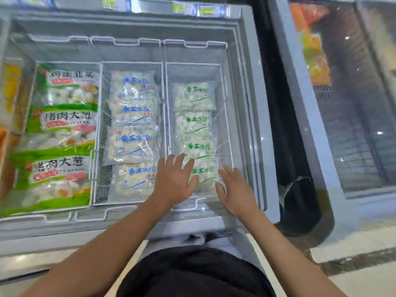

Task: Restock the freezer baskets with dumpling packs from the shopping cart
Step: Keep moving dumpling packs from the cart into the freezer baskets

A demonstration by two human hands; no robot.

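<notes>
Head camera, looking steeply down, close over freezer (252,86).

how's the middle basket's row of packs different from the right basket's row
The middle basket holds packs with blue lettering; the right basket holds packs with green lettering. No hand touches the blue row, while the left hand and right hand rest with straight fingers on the nearest green pack. Both rows show four clear bags of pale dumplings, overlapping front to back.
</notes>
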